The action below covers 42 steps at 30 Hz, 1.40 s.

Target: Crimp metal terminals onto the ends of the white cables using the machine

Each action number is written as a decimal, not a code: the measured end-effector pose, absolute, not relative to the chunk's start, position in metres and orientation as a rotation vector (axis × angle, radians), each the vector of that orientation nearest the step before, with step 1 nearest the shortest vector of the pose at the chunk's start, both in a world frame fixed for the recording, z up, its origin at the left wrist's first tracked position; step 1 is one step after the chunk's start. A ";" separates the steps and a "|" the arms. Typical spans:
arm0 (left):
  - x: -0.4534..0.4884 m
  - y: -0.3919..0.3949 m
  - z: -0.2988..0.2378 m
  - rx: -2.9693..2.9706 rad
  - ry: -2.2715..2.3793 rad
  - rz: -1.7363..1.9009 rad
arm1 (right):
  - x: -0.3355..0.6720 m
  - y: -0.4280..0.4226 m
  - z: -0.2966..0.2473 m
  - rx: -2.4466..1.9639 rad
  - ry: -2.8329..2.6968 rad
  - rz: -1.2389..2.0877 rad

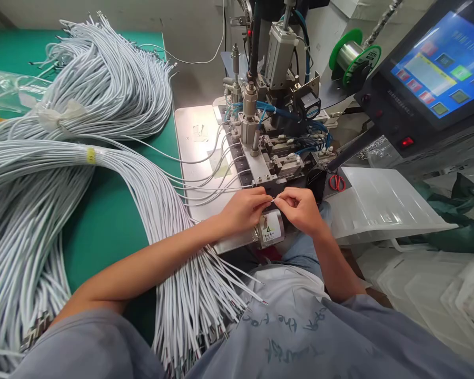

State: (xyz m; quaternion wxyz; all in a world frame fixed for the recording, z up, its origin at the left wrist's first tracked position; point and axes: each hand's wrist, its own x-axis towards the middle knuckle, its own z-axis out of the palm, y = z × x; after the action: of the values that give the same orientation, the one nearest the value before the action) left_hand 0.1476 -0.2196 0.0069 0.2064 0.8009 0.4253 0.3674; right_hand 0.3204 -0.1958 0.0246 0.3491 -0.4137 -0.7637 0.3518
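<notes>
From my remote seat I start at the wire tip (273, 200), a small pale end that sits between the two hands, at the near edge of the machine (256, 126). Its short visible length looks to run left to right, across the gap from fingertips to fingertips, though so little shows that I can't be sure of the axis. Neither hand is clearly nearer: the left hand (248, 209) has thumb and forefinger pinched at its left side, and the right hand (300, 209) is pinched the same way at its right, so the tip lies right of one hand and left of the other. Whatever cable runs back from it is hidden from me by the fingers. Just nearer than the hands sits a labelled part (272, 229). On the far left of the hands, white leads (221, 188) cross the pale plate (193, 126) to the machine's left side. Farther left, the cable bundle (142, 181) drapes over the green table (114, 210), its loose ends fanning out beneath the left forearm. To the right, well apart from the tip, I have red scissors (337, 182) and, farther off, a wire spool (353, 57).
</notes>
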 end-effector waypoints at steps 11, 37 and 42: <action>0.148 -0.218 0.018 1.422 0.906 0.974 | 0.311 -0.197 -0.003 -0.822 -1.498 1.204; 0.150 -0.220 0.012 1.936 1.225 0.846 | 0.301 -0.203 -0.013 -1.110 -1.343 1.249; 0.148 -0.216 0.007 2.233 1.356 0.594 | 0.314 -0.191 -0.026 -1.160 -1.459 1.260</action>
State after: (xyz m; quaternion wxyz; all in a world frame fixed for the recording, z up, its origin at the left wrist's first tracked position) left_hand 0.1481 -0.2164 0.0068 0.2292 0.8114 0.4925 0.2157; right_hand 0.3144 -0.1911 -0.0257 0.4310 -0.4652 -0.5851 0.5054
